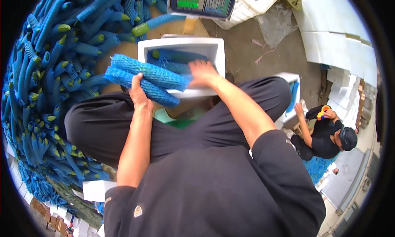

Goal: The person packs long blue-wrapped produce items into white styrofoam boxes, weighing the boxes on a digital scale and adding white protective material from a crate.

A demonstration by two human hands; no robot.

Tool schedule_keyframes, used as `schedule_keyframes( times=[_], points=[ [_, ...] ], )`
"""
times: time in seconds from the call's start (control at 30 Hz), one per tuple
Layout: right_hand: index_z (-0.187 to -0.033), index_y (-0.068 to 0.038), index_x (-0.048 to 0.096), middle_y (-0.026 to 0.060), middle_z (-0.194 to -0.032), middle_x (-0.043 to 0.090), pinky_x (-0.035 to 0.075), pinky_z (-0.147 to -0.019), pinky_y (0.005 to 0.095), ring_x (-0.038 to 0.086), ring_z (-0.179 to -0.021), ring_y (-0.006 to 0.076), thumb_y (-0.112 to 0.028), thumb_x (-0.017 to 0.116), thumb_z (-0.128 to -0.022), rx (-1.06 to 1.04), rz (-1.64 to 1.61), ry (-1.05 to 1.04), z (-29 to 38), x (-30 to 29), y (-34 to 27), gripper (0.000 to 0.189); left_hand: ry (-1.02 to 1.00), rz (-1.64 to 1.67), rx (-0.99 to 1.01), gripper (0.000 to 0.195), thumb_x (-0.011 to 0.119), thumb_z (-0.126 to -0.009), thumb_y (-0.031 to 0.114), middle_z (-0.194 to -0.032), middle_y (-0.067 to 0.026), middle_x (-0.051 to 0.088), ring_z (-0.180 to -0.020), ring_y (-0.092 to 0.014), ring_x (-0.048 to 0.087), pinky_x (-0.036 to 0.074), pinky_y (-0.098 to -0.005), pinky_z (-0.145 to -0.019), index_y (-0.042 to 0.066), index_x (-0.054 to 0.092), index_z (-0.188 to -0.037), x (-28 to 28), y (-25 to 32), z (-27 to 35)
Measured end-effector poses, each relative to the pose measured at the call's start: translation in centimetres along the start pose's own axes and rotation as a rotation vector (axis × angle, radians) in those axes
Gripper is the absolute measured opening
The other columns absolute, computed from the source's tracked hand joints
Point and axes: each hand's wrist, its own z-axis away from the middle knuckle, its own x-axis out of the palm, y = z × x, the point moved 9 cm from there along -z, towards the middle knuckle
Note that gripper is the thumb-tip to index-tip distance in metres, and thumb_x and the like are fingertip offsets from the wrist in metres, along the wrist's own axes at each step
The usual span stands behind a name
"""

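My left hand (pixel 139 93) grips two long green vegetables in blue foam netting, one upper (pixel 148 70) and one lower (pixel 145 88). They slant across the near left part of a white foam box (pixel 182 43). Inside this box lie more netted vegetables (pixel 177 55), one showing a green end. My right hand (pixel 202 71) reaches into the box at its right side, its fingers down by the contents. Blur and the box's depth conceal whether those fingers hold anything. A weighing scale's display (pixel 200 4) with lit green digits stands beyond the box.
A large heap of blue-netted vegetables (pixel 61 82) fills the left side. At right, a person (pixel 324 135) holds an orange tape dispenser (pixel 323 112) beside another foam box (pixel 294 96). White foam boxes (pixel 336 45) are stacked behind. A white plastic crate (pixel 250 11) stands near the scale.
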Motion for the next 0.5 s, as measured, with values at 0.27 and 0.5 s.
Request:
schedule_keyframes(
  times=[0.27, 0.5],
  points=[
    [-0.154, -0.004, 0.048, 0.0178, -0.146, 0.060, 0.042, -0.118, 0.0407, 0.053, -0.141, 0.0299, -0.043, 0.068, -0.099, -0.230, -1.084, -0.012, 1.7, -9.9, -7.3, 0.071, -0.235, -0.170, 0.022, 0.055, 0.083, -0.089, 0.024, -0.121, -0.0080, 0.070, -0.110, -0.022, 0.068, 0.055, -0.0391, -0.099, 0.004, 0.060, -0.135, 5.4, 1.8, 4.2],
    [-0.149, -0.006, 0.052, 0.0225, -0.131, 0.068, 0.052, -0.103, 0.0492, 0.063, -0.123, 0.0415, -0.042, 0.078, -0.087, -0.109, -0.375, 0.271, -0.2, -8.7, -2.8, 0.076, -0.090, 0.023, -0.126, 0.057, 0.078, -0.092, 0.015, -0.122, -0.0164, 0.065, -0.113, -0.028, 0.068, 0.056, -0.0406, -0.100, -0.005, 0.051, -0.138, 3.4, -3.2, 2.3]
  ],
)
